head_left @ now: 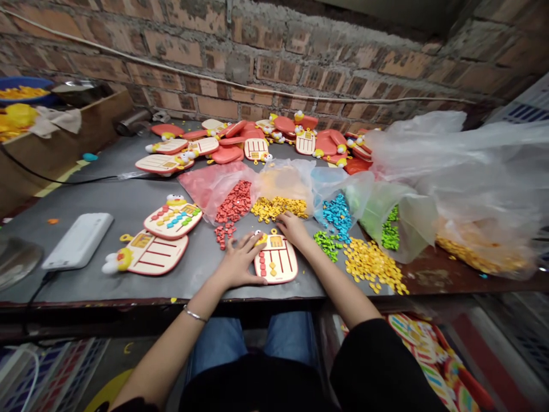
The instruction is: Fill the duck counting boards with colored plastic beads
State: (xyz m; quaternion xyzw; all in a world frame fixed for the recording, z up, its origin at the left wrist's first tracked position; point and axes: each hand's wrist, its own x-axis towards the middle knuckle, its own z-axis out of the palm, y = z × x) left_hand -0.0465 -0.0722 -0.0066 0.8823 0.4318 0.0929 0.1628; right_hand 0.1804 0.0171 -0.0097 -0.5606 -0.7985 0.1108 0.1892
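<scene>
A cream toy board with a red rim and a yellow duck-like head lies flat in front of me. Red pieces line its left slot, and a few yellow ones sit in the slot beside it. My left hand grips the board's left side, thumb at the near edge and fingers by the head. Beyond the board, my right hand has its fingers bent together at the edge of a yellow bead pile; what lies between the fingertips is hidden. Red beads spill from a bag left of that pile.
Blue beads, green beads and loose yellow beads lie to the right. At left are a filled board overlapping another board, and a white power bank. Stacked boards line the brick wall.
</scene>
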